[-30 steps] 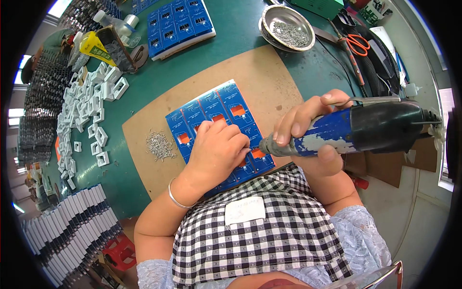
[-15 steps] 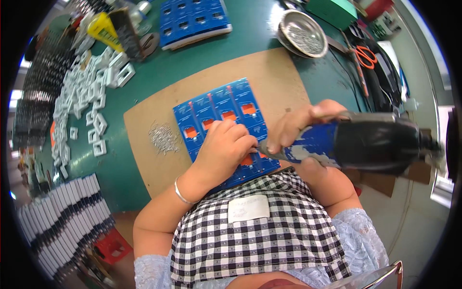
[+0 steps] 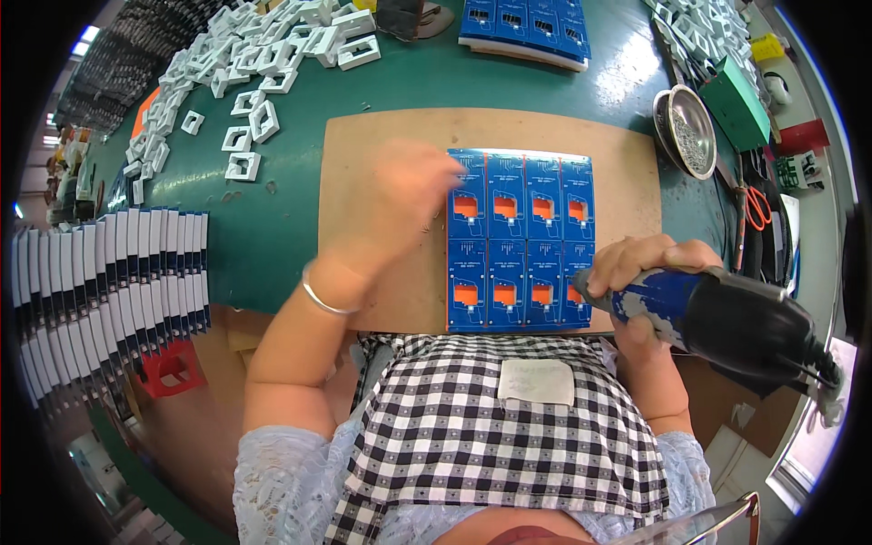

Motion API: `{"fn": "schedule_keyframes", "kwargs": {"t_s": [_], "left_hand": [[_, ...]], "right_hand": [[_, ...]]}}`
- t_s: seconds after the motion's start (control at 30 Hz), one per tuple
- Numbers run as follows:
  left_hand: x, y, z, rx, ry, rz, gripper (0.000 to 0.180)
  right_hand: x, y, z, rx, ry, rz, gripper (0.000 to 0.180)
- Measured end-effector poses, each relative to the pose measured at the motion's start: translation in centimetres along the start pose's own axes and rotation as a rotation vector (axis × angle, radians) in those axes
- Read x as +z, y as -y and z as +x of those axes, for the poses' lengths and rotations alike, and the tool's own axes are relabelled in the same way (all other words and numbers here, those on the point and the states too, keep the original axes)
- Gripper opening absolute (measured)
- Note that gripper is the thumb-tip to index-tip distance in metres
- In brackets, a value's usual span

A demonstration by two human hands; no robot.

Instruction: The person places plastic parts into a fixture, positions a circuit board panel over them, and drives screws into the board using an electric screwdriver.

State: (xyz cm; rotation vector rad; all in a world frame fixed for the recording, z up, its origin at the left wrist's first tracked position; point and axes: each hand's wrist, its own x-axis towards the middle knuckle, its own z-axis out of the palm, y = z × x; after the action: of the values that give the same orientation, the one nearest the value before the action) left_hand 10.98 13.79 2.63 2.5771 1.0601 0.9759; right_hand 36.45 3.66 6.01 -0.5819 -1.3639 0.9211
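Note:
A blue circuit board panel with orange-backed cutouts lies flat on a brown board. My right hand is wrapped round a blue and black electric screwdriver. The tool's tip end is over the panel's lower right edge; whether it touches cannot be made out. My left hand, smeared by motion, hovers at the panel's left edge with its fingertips near the upper left corner. What its fingers hold, if anything, does not show. My left hand and forearm cover the spot of the small screw pile.
Many white plastic frames are heaped at the far left. Stacked blue panels stand at the back. A metal bowl of small screws and orange-handled scissors are at the right. Rows of white and blue pieces fill the left.
The view has shifted, and the panel now lies square to me. My left hand has come off the panel's middle toward its upper left. The screwdriver has moved away from the left hand.

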Motion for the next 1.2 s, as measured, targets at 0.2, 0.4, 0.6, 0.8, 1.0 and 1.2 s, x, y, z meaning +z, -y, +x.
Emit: {"fn": "schedule_keyframes", "kwargs": {"t_s": [0.2, 0.4, 0.6, 0.8, 1.0, 1.2], "left_hand": [[-1.5, 5.8, -1.6, -0.230, 0.136, 0.132, 0.009], [-1.7, 7.0, -1.4, -0.104, 0.219, 0.209, 0.006], [-2.6, 6.3, 0.3, -0.069, 0.379, 0.301, 0.011], [-2.1, 1.5, 2.7, -0.437, 0.298, -0.086, 0.013], [3.6, -8.6, 3.4, -0.128, 0.449, -0.611, 0.014], [6.0, -10.5, 3.6, -0.193, 0.492, -0.564, 0.012]], "right_hand": [[-0.5, -0.9, -0.1, -0.020, -0.043, 0.029, 0.058], [-3.7, -1.3, -0.2, 0.083, -0.391, 0.385, 0.057], [-3.8, 0.7, -1.3, -0.038, -0.391, 0.326, 0.058], [-4.8, 1.7, -2.6, -0.092, -0.410, 0.141, 0.064], [-5.5, 2.0, -2.4, -0.066, -0.522, 0.216, 0.063], [-6.1, 1.9, -3.5, -0.138, -0.506, 0.174, 0.062]]}}
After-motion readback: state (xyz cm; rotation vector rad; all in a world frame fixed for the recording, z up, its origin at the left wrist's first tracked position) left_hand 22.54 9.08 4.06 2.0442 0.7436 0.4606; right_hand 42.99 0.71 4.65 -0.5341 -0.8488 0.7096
